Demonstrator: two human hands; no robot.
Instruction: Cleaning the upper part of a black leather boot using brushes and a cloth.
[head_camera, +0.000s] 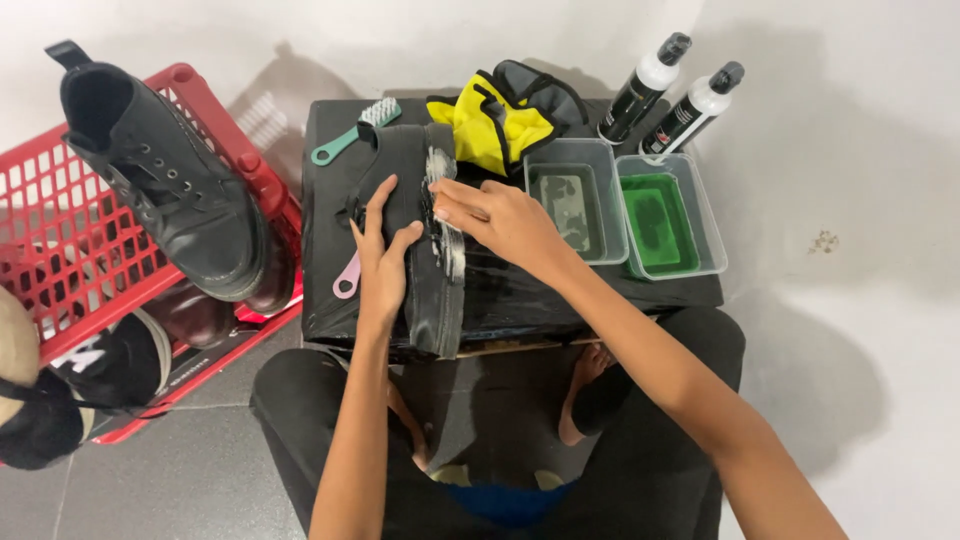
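A black boot (425, 290) lies on its side on a black wrapped box (520, 290), sole toward the right, with white foam along the sole edge. My left hand (380, 250) lies flat on the boot's upper, fingers spread, holding it down. My right hand (495, 215) has its fingers closed at the foamy sole edge; what it grips is hidden. A pink brush handle (346, 280) pokes out from under my left hand.
A teal-handled brush (350, 135) and a yellow-and-grey cloth (505, 115) lie at the box's back. Two clear tubs, one greyish (575, 200) and one green (665, 215), sit on the right, two black-and-white bottles (665, 90) behind. A red basket (70, 210) with shoes and a black boot (170, 180) stands left.
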